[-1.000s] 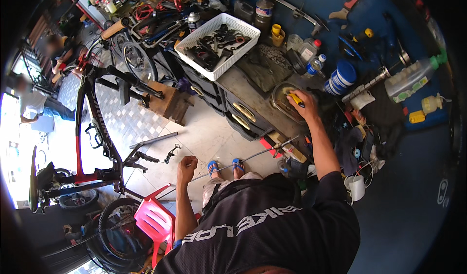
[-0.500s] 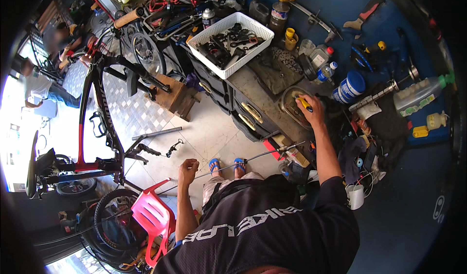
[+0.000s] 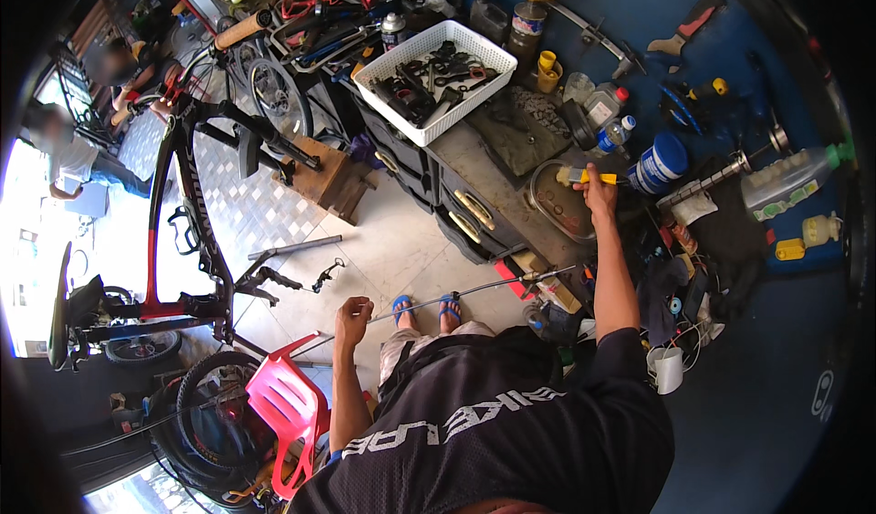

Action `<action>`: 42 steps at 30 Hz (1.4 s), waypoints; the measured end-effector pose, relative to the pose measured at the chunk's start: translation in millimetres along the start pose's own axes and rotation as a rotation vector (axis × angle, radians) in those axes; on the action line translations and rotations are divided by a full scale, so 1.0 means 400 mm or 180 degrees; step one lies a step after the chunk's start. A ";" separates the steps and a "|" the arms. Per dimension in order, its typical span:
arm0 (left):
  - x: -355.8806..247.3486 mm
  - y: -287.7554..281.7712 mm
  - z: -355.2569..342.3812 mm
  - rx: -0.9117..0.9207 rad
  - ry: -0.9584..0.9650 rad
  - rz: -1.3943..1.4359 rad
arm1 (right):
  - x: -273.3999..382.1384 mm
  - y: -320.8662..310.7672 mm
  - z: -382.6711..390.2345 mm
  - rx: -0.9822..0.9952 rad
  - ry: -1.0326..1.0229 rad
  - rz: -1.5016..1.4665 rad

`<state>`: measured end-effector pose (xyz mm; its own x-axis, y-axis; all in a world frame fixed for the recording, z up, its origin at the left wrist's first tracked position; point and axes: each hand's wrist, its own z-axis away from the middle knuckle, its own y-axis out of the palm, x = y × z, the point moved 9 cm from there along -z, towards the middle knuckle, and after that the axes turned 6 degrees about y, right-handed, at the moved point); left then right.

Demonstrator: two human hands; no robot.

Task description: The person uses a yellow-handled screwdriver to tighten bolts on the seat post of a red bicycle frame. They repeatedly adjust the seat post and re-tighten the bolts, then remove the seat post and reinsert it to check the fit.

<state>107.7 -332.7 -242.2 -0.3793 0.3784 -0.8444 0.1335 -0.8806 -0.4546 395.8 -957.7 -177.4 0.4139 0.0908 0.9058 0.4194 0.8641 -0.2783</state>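
Note:
In my right hand (image 3: 599,193) is a yellow-handled brush (image 3: 584,177) with a pale tip, held over a round metal pan (image 3: 532,205) on the bench. The pan holds brownish contents. My left hand (image 3: 353,320) is raised at the left of my body, its fingers curled together. Whatever may be between those fingers is hidden. A long, thin grey rod or cable (image 3: 497,284) runs past that hand, across above my feet, to the bench's near end; whether the hand touches it cannot be told.
A white basket (image 3: 420,131) of dark parts stands on the bench (image 3: 456,162), with bottles and a blue tub (image 3: 659,163) nearby. A bicycle frame (image 3: 196,213) hangs at the left. Below it is a pink plastic chair (image 3: 283,391). Two people are at the far left.
My right hand has turned the brush from a steep slant to nearly level, so its pale tip now shows over the pan. The left hand has hardly moved.

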 end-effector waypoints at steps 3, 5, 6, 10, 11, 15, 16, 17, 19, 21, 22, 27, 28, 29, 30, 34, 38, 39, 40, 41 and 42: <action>0.030 -0.009 0.016 -0.0016 -0.0102 -0.0020 | -0.019 0.012 0.001 0.0178 0.0066 0.0052; 0.038 -0.013 0.013 -0.0084 -0.0150 0.0042 | -0.002 0.004 0.004 0.0122 -0.0087 0.0013; 0.039 -0.014 0.019 -0.0098 -0.0190 0.0065 | -0.002 -0.004 0.011 0.0084 -0.0141 0.0003; 0.035 -0.009 0.024 0.0001 -0.0204 0.0015 | 0.079 -0.027 0.036 0.0078 -0.0687 0.0655; 0.041 -0.013 0.024 0.0048 -0.0205 -0.0022 | 0.119 -0.030 0.047 0.0099 -0.0841 0.0744; 0.042 -0.004 0.024 0.0143 -0.0186 -0.0123 | 0.279 -0.073 0.155 0.0014 -0.1548 0.0617; 0.045 -0.007 0.028 0.0133 -0.0187 -0.0114 | 0.323 -0.072 0.184 -0.0004 -0.1727 0.0549; 0.049 -0.013 0.032 0.0118 -0.0192 -0.0106 | 0.340 -0.081 0.213 -0.0072 -0.1587 0.0441; 0.030 -0.011 0.033 0.0107 -0.0213 -0.0071 | 0.349 -0.106 0.260 -0.0268 -0.1849 0.0293; 0.009 -0.014 0.038 0.0048 -0.0279 -0.0034 | 0.338 -0.115 0.311 -0.0638 -0.2092 0.0373; 0.003 -0.014 0.033 0.0085 -0.0236 -0.0085 | 0.308 -0.118 0.326 -0.0921 -0.2295 0.0383; -0.002 -0.052 0.015 0.0197 -0.0152 -0.0285 | 0.193 -0.056 0.294 -0.0550 -0.2330 0.1204; 0.006 -0.070 0.014 0.0170 -0.0146 -0.0287 | 0.189 -0.051 0.298 -0.0597 -0.2358 0.1207; 0.016 -0.089 0.013 0.0140 -0.0144 -0.0288 | 0.187 -0.068 0.293 -0.0709 -0.2257 0.0872; 0.041 -0.118 0.031 0.0061 -0.0189 -0.0291 | 0.197 -0.067 0.301 -0.0761 -0.2064 0.0748; 0.081 -0.226 0.045 -0.0024 -0.0040 -0.0407 | 0.245 -0.088 0.367 -0.1261 -0.2302 0.1365; 0.062 -0.424 0.021 -0.0290 0.0210 -0.0534 | 0.055 -0.221 0.220 -0.1241 -0.0738 0.1916; 0.102 -0.518 0.053 -0.0597 0.0129 -0.0606 | 0.095 -0.165 0.276 -0.1443 -0.0975 0.2014; 0.104 -0.607 0.062 -0.0853 0.0230 -0.0672 | 0.128 -0.155 0.304 -0.1473 -0.0906 0.1987; 0.110 -0.686 0.049 -0.1086 0.0227 -0.0505 | 0.136 -0.198 0.286 -0.1355 -0.1140 0.1628; 0.054 -0.767 0.050 -0.1212 0.0311 -0.0767 | 0.174 -0.168 0.325 -0.1262 -0.1678 0.1169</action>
<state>40.2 -60.2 -115.2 -0.3551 0.6007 -0.7163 0.3858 -0.6037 -0.6976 291.4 -945.0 -53.9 0.1834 0.6497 0.7378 0.6296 0.4988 -0.5957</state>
